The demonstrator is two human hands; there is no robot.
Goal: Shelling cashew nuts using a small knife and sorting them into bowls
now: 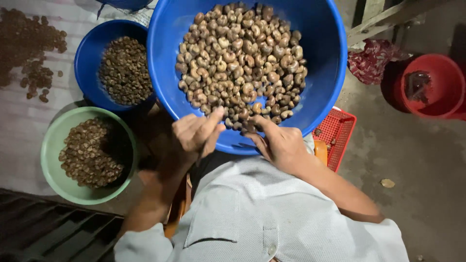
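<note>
- Resting tilted at the near rim against the person's lap, the large blue basin [320, 58] is heaped with curved brown nuts [240, 58]; a slip of the heap over the near lip could be caused by any further tilt, since the nuts already lie close to that edge.
- The left hand [194, 133] is seen curled, thumb raised against the nuts; whether anything is pinched in its grip cannot be told. A dropped nut would be lost into the lap or onto the floor [412, 160].
- The right hand [276, 143] is held with fingers bent at the near rim, its grip seemingly closed on a small dark nut, though this is partly hidden; a finger could be nicked if a blade is being worked here.
- The smaller blue bowl [87, 63] at far left and the green bowl [53, 145] at near left stand touching or nearly so; sorted pieces could be mixed by a careless toss.
- The red basket [340, 131] at right is wedged under the basin and could be knocked.
</note>
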